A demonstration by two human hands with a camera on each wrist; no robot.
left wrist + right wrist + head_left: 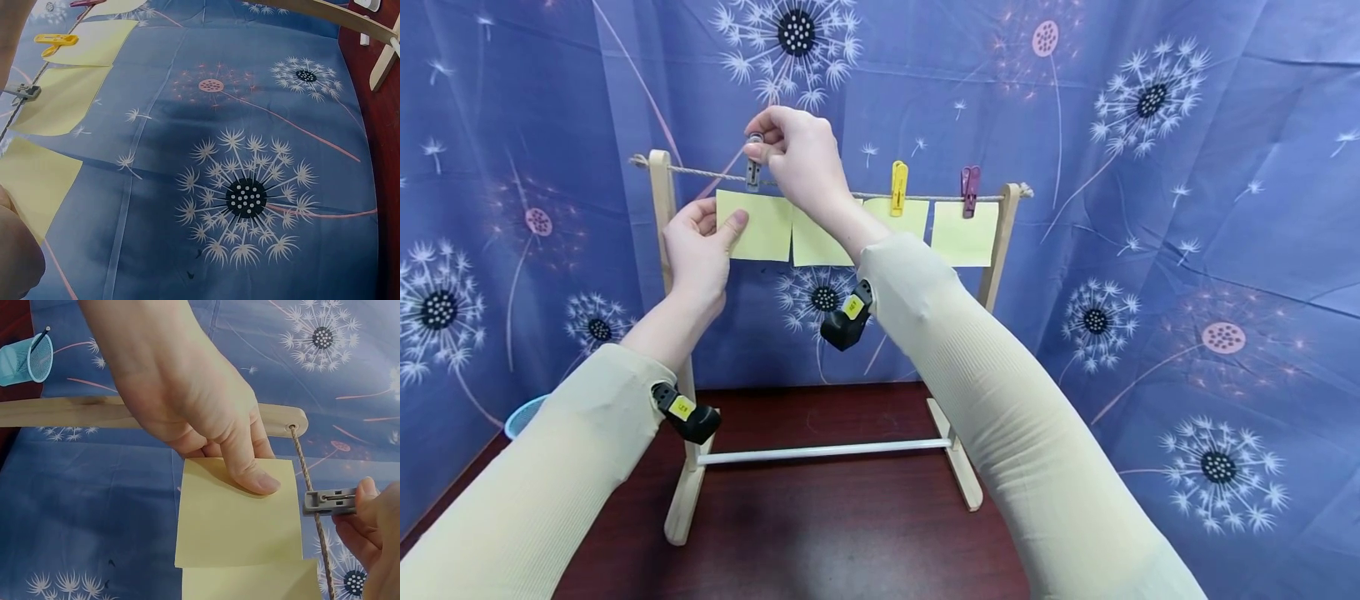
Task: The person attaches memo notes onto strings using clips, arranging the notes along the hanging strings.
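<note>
My left hand (700,250) pinches a pale yellow square paper (760,229) by its upper left side, thumb in front and fingers behind. My right hand (805,154) holds a grey clothespin (331,501) between thumb and fingers; its front end overlaps the rope (303,456), just beside the paper's top edge. Along the rope hang more yellow papers: one under another grey clothespin (22,92), one under a yellow clothespin (898,188), and one under a purple clothespin (970,191). My right hand and forearm cover part of the rope in the head view.
The rope runs between two wooden posts (662,200) of a stand joined low down by a white rod (823,452). It stands on a dark red table (820,517). A light blue mesh cup (25,361) is at the left, and a blue dandelion curtain (925,83) hangs behind.
</note>
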